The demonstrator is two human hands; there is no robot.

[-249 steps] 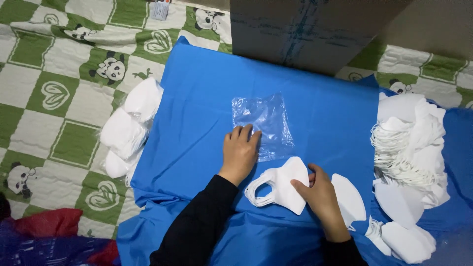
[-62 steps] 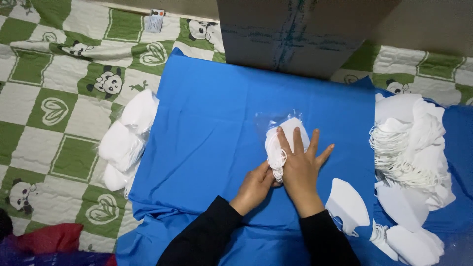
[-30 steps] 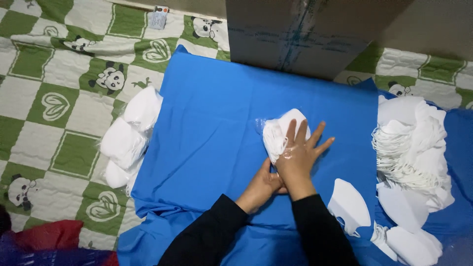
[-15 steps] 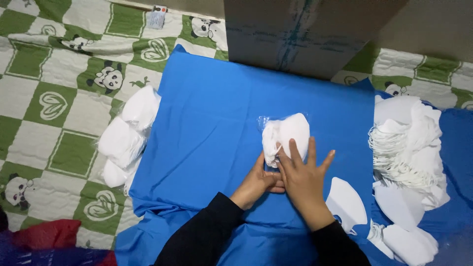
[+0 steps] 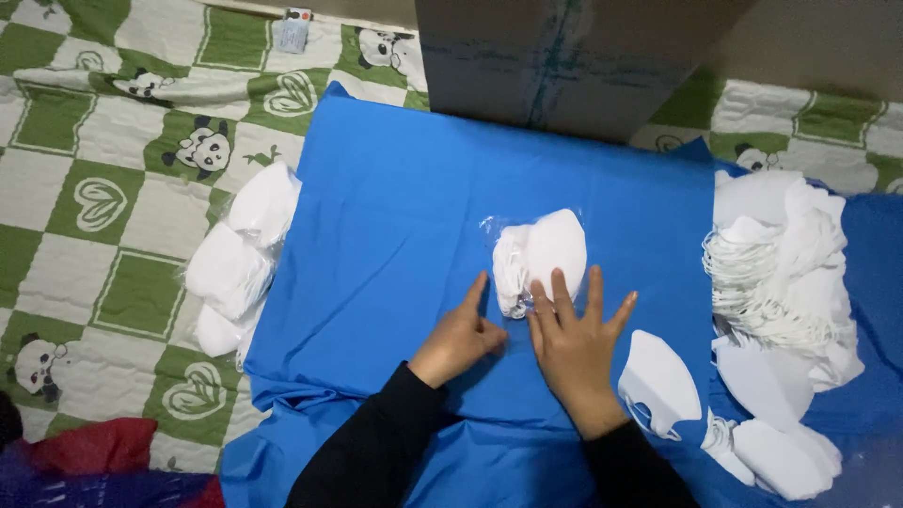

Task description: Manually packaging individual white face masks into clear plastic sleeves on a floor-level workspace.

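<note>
A white folded face mask inside a clear plastic bag (image 5: 541,254) lies on the blue cloth (image 5: 395,207). My right hand (image 5: 576,343) rests flat with fingers spread, its fingertips on the bag's near edge. My left hand (image 5: 458,337) sits beside it on the cloth, index finger pointing toward the bag's lower left corner. Neither hand grips anything.
A loose white mask (image 5: 658,384) lies right of my right hand. A heap of unbagged masks (image 5: 781,273) fills the right side. Bagged masks (image 5: 235,259) are stacked at the cloth's left edge. A cardboard box (image 5: 564,56) stands behind on a green panda-print sheet (image 5: 103,188).
The mask went from lying loose beside the empty bag to being inside it. In the last second my right hand slid back from on top of the bag to its near edge.
</note>
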